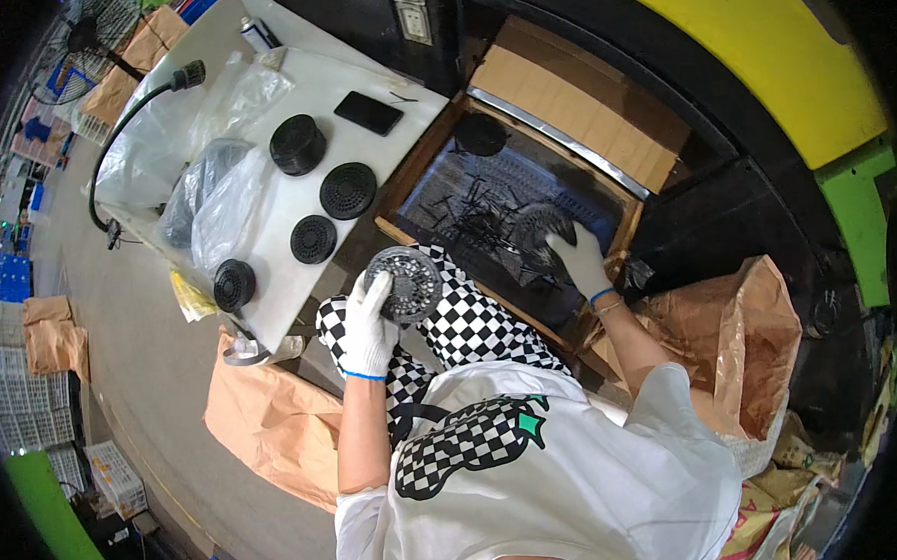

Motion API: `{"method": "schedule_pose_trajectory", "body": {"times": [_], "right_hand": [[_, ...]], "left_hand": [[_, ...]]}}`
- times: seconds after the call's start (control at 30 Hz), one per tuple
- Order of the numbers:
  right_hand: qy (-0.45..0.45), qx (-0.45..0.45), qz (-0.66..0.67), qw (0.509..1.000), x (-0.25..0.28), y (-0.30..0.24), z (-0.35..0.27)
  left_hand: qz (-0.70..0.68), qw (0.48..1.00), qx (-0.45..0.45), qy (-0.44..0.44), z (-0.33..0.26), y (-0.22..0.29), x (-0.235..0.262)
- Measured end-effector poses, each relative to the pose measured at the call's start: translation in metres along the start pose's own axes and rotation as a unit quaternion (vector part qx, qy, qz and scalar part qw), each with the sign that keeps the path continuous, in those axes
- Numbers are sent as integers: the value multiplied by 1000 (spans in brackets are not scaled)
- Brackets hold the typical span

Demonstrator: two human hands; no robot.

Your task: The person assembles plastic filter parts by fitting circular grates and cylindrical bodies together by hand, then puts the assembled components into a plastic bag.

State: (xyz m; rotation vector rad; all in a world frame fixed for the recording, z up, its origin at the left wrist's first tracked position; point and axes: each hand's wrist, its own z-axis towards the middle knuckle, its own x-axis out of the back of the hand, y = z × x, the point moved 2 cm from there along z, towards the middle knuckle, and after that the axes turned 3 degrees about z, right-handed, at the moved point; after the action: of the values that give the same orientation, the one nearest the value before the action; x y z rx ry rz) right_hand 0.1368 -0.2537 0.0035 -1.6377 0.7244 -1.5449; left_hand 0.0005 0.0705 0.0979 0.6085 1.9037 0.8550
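Observation:
My left hand (373, 328), in a white knit glove with a blue cuff, grips a round black perforated plastic disc (416, 284) above my lap. A similar dark disc (540, 231) is in my gloved right hand (580, 260), low over a wood-framed tray (419, 161). Thin black plastic scraps (465, 205) lie scattered in that tray, and one more round black piece (480, 134) sits in its far corner. On the white table to the left are several round black parts, among them a thick one (297, 144) and a flatter grille-like one (349, 190).
A black phone (368, 113), clear plastic bags (227, 205) and a gooseneck lamp (188, 74) occupy the white table (290, 277). Cardboard (572, 89) stands behind the tray. An opened brown paper sack (756, 337) is at my right; brown paper (264, 418) lies at my left.

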Motion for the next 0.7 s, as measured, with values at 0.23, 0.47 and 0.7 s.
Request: {"method": "schedule_pose_trajectory", "body": {"times": [0.23,0.47,0.7], "right_hand": [[-102,-150,543,820,2,-160,-10],[-123,51,398,908,-20,-211,-31],[-219,62,222,948,-55,-196,-17]], "left_hand": [[-40,998,29,39,1,-13,15],[-34,999,-1,10,-10,2,3],[6,995,-70,63,-14,14,9]]}}
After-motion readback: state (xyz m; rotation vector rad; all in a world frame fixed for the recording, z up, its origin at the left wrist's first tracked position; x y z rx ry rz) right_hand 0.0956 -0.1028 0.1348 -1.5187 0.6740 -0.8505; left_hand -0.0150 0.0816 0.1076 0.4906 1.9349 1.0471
